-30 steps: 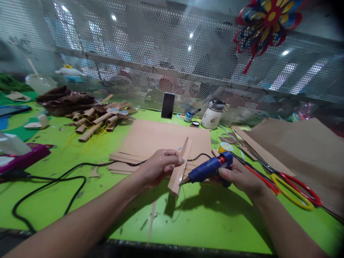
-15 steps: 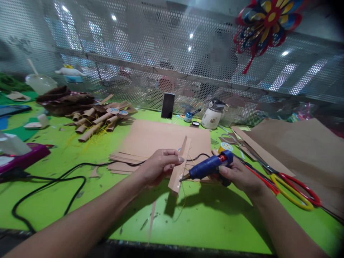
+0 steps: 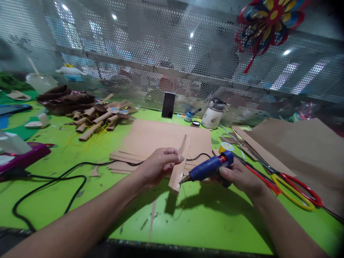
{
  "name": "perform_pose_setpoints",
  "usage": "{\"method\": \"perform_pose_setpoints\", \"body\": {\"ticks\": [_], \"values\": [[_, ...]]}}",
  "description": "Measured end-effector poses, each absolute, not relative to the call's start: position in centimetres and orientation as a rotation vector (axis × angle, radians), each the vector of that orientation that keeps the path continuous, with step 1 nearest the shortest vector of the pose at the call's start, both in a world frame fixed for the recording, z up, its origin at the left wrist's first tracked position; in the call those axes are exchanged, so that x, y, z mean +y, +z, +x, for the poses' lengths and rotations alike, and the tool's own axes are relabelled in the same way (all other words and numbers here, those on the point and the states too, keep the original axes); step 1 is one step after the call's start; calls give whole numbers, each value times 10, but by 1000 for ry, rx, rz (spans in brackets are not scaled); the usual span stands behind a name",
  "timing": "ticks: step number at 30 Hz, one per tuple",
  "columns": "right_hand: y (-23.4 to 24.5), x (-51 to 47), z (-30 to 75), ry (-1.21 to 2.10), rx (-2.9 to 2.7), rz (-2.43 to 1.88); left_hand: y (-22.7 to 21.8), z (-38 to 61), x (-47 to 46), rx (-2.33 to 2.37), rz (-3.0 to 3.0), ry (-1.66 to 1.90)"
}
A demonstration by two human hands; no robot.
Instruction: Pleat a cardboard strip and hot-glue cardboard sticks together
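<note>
Between the thumb and fingers of my left hand (image 3: 161, 165) is a folded strip of brown paper (image 3: 176, 177), tilted above the green table. My right hand (image 3: 239, 175) is wrapped round a blue hot glue gun (image 3: 205, 169). Its nozzle points left and meets the strip near the lower end, where shiny clear glue shows along the edge. A thin yellow thread hangs below the strip. Behind my hands lies a stack of brown paper sheets (image 3: 166, 134). The fingers on the glue gun's handle are partly hidden.
Scissors with red and yellow handles (image 3: 292, 191) lie at right beside large brown paper (image 3: 303, 150). A yellow spool (image 3: 225, 147), a white jug (image 3: 213, 114) and a phone (image 3: 168, 105) stand farther back. Rolled paper tubes (image 3: 99, 122) lie at left; a black cord (image 3: 77, 165) crosses the table.
The glue gun's nozzle stays at the strip's lower end with barely any shift. Both hands keep their hold; the view has moved very slightly.
</note>
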State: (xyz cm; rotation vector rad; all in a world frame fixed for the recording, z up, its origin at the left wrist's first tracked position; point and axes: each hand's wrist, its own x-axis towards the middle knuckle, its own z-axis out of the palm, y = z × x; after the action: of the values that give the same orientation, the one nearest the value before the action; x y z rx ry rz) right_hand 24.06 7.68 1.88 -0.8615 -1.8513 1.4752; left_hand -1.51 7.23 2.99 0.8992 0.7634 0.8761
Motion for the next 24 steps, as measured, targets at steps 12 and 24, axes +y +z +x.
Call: {"method": "perform_pose_setpoints", "body": {"ticks": [12, 24], "values": [[20, 73, 239, 1474, -1903, -831, 29, -15, 73, 781, 900, 892], [26, 73, 236, 1439, -1968, -847, 26, -15, 74, 778, 905, 886]]}}
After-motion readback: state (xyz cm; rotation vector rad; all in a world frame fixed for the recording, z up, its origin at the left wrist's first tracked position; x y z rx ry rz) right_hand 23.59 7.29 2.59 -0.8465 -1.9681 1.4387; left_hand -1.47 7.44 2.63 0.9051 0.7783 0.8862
